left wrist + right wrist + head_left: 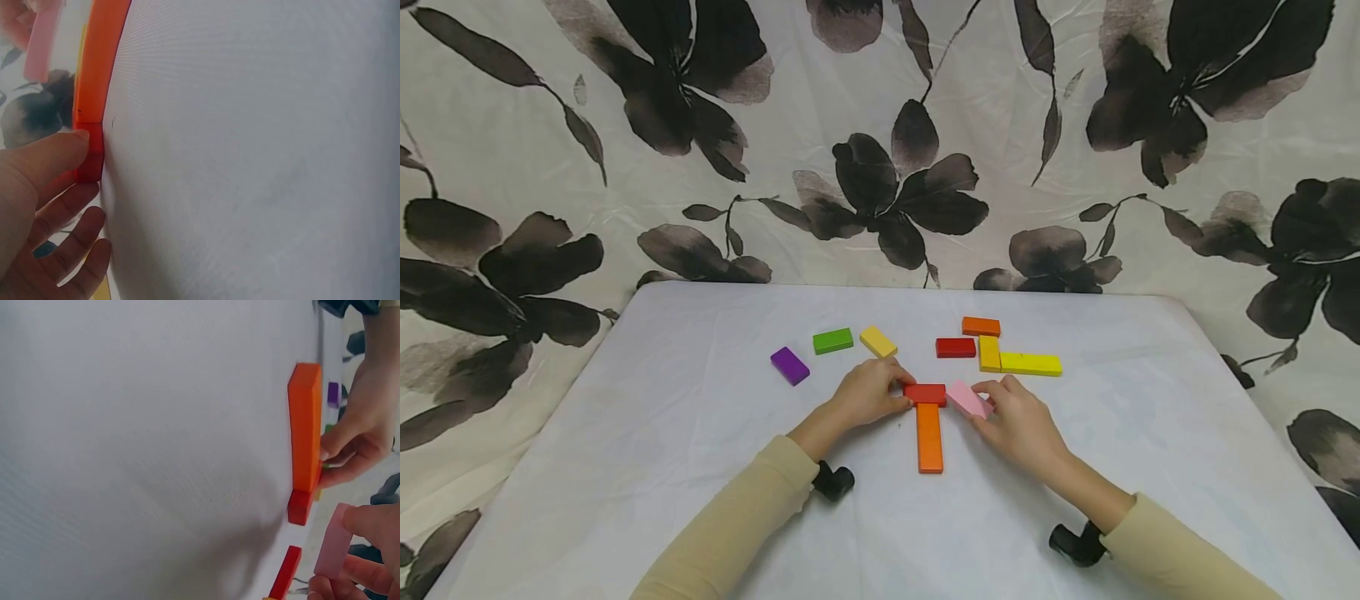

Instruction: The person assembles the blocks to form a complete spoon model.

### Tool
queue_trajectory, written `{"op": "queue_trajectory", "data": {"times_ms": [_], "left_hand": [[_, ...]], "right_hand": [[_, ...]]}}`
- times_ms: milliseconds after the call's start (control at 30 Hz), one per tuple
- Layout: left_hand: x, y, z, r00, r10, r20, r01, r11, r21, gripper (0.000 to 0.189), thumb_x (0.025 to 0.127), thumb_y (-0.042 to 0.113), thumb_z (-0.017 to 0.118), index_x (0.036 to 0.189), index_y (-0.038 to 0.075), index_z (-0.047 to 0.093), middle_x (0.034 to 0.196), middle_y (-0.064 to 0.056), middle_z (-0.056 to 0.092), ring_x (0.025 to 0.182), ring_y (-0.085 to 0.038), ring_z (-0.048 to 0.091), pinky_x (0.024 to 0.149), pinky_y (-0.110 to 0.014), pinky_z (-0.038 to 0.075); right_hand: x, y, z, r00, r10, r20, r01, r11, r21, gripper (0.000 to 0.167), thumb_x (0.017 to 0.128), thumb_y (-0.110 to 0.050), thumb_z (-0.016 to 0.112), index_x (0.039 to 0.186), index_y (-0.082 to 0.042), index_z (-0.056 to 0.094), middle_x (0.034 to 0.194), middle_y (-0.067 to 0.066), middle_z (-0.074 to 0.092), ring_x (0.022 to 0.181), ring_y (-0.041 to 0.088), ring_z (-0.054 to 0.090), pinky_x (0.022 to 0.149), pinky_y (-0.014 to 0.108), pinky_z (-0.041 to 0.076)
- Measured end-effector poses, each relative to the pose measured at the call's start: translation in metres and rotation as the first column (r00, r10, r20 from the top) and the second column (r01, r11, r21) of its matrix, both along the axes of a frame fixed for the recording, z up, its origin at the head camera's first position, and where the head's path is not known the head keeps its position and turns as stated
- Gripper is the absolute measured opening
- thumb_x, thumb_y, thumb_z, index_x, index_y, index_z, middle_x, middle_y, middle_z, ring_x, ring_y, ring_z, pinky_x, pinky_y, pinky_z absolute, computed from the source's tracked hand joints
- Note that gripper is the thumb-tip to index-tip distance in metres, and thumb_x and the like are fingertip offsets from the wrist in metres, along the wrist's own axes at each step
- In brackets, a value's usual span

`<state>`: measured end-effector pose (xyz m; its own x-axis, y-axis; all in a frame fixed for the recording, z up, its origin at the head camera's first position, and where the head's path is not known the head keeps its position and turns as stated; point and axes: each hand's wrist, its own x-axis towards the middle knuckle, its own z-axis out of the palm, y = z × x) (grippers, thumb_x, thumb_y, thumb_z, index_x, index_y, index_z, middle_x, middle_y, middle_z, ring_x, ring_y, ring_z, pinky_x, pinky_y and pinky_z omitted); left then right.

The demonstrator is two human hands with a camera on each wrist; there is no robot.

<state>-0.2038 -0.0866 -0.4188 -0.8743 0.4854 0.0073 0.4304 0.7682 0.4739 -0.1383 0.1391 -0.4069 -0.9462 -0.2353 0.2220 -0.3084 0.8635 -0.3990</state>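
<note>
A red block [927, 393] lies crosswise at the far end of a long orange block [929, 439], the two touching in a T shape. My left hand [868, 392] pinches the red block's left end between thumb and index finger, the other fingers spread, as the left wrist view shows. In my right hand [1018, 421] a pink block [968, 400] is pinched between thumb and fingers. It is tilted, just right of the red block; the right wrist view shows the pink block [334, 542] apart from it.
Behind the left hand lie purple [790, 366], green [832, 341] and pale yellow [878, 342] blocks. Farther right are a second red block [956, 347], a short orange block [981, 326], a short yellow-orange block [989, 354] and a long yellow block [1031, 364]. A flowered cloth hangs behind the white table [700, 375].
</note>
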Motion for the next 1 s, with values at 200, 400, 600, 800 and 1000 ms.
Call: {"op": "queue_trajectory", "data": {"times_ms": [200, 400, 600, 800, 1000], "left_hand": [[0.001, 0.0, 0.001, 1.0, 0.004, 0.001, -0.004, 1.0, -0.004, 0.027, 0.078, 0.021, 0.073, 0.103, 0.011, 0.071, 0.091, -0.001, 0.065, 0.098, -0.019, 0.057, 0.072, -0.027, 0.045], [0.001, 0.0, 0.002, 1.0, 0.007, 0.005, -0.007, 1.0, -0.003, 0.027, 0.078, 0.021, 0.073, 0.103, 0.011, 0.071, 0.093, -0.001, 0.065, 0.104, -0.02, 0.057, 0.074, -0.028, 0.046], [0.001, 0.001, 0.003, 1.0, 0.005, 0.007, -0.005, 1.0, 0.001, 0.027, 0.078, 0.021, 0.073, 0.103, 0.011, 0.071, 0.093, -0.002, 0.065, 0.101, -0.02, 0.057, 0.075, -0.028, 0.046], [0.001, 0.001, 0.001, 1.0, 0.003, 0.005, -0.003, 1.0, 0.0, 0.026, 0.078, 0.021, 0.073, 0.102, 0.011, 0.071, 0.093, -0.001, 0.066, 0.109, -0.022, 0.056, 0.076, -0.029, 0.046], [-0.001, 0.0, -0.001, 1.0, -0.001, 0.002, 0.001, 1.0, 0.001, 0.026, 0.078, 0.021, 0.073, 0.102, 0.012, 0.071, 0.093, -0.001, 0.066, 0.11, -0.022, 0.055, 0.075, -0.029, 0.045]], "right_hand": [[0.015, 0.001, 0.002, 1.0, 0.017, -0.004, -0.017, 1.0, -0.012, 0.04, 0.069, -0.018, 0.081, 0.105, -0.01, 0.066, 0.078, 0.001, 0.053, 0.067, 0.013, 0.052, 0.056, 0.016, 0.045], [0.028, 0.0, 0.005, 0.999, 0.054, 0.001, -0.054, 0.998, -0.025, 0.04, 0.068, -0.017, 0.081, 0.104, -0.012, 0.066, 0.078, -0.001, 0.052, 0.069, 0.011, 0.052, 0.057, 0.016, 0.046], [0.039, 0.002, 0.006, 0.994, 0.107, 0.021, -0.106, 0.994, -0.04, 0.039, 0.068, -0.017, 0.081, 0.105, -0.014, 0.066, 0.079, -0.005, 0.051, 0.072, 0.011, 0.054, 0.06, 0.021, 0.051], [0.049, 0.004, 0.004, 0.983, 0.181, -0.032, -0.182, 0.982, -0.051, 0.037, 0.068, -0.015, 0.08, 0.103, -0.015, 0.066, 0.079, -0.008, 0.05, 0.071, 0.009, 0.053, 0.059, 0.02, 0.049], [0.056, 0.004, 0.001, 0.974, 0.226, -0.014, -0.226, 0.972, -0.059, 0.037, 0.069, -0.015, 0.08, 0.103, -0.015, 0.065, 0.079, -0.009, 0.049, 0.07, 0.007, 0.051, 0.059, 0.019, 0.048]]}}
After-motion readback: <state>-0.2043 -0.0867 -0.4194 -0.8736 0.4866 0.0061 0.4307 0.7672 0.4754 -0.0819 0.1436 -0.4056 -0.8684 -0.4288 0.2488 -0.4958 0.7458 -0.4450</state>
